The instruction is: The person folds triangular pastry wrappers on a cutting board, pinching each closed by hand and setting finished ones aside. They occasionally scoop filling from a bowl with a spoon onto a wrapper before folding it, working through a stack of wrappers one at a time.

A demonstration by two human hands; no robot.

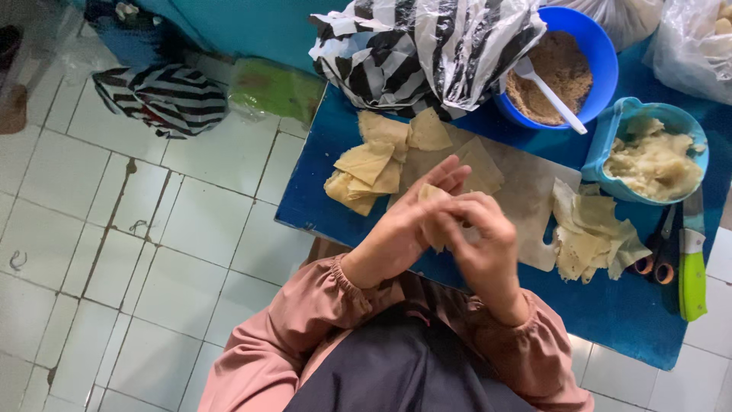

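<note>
Nearest are pink sleeves, and above them the left hand [400, 229] and right hand [480, 236] meet over the blue bench [610, 320]. Both close on a pale dough wrapper [433, 217], seemingly folded, fingers pinching its edges. Beyond lies a cutting board [526, 198] with folded pieces [370, 172] far left and loose wrappers [591, 240] right. Farther right stand a light blue bowl of filling [654, 156], scissors [662, 255] and a green-handled knife [692, 267].

Home kitchen floor, white tiles [114, 229], low blue table [610, 313], bowls of filling [656, 160], wrapper sheets [591, 240], cutting board [526, 198]
</note>
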